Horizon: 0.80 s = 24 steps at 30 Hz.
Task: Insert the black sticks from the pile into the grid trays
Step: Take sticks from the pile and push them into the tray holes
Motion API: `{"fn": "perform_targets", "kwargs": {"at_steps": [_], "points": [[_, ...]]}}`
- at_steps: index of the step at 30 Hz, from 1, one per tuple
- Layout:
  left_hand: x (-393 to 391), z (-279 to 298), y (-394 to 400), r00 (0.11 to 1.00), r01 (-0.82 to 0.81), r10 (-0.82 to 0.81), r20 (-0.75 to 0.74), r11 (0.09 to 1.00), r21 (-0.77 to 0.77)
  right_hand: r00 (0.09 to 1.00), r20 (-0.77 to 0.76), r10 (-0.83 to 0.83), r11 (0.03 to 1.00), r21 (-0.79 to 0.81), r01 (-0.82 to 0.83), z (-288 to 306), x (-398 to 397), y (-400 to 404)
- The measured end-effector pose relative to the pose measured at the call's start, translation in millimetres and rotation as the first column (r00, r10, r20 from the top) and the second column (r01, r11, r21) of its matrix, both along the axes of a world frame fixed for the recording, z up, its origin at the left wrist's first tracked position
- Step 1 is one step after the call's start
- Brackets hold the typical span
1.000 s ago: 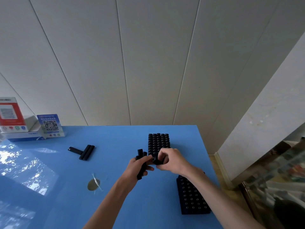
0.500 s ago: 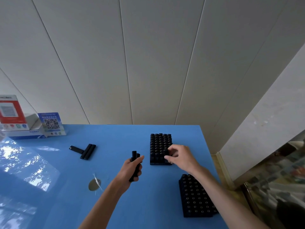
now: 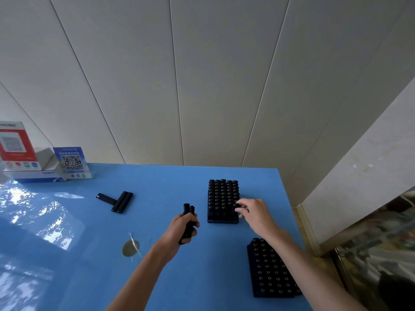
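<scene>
**Sticks and trays on the blue desk**

A small pile of black sticks (image 3: 116,201) lay on the desk's left part: two side by side, a third crossing behind them. A bundle of sticks (image 3: 188,222) stood roughly upright in the left hand (image 3: 179,232), probably two or three. The far grid tray (image 3: 222,200) was nearly full of upright sticks; the right hand (image 3: 253,213) pinched one stick (image 3: 235,206) at its near right corner. The near grid tray (image 3: 269,269) sat closer, angled, its cells also showing stick tops.
</scene>
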<state>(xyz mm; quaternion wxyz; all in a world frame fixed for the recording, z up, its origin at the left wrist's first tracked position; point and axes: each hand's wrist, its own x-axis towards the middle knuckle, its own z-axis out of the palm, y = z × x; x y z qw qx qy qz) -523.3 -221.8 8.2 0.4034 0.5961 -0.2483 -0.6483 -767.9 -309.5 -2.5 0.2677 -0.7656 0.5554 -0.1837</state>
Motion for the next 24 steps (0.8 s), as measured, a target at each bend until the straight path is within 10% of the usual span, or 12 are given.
{"fn": "perform_targets", "kwargs": {"at_steps": [24], "points": [[0.4,-2.2,-1.7,0.999,-0.017,0.017,-0.029,1.000,0.010,0.993,-0.117,0.030,0.996,-0.083,-0.040,-10.3,12.8,2.7]]}}
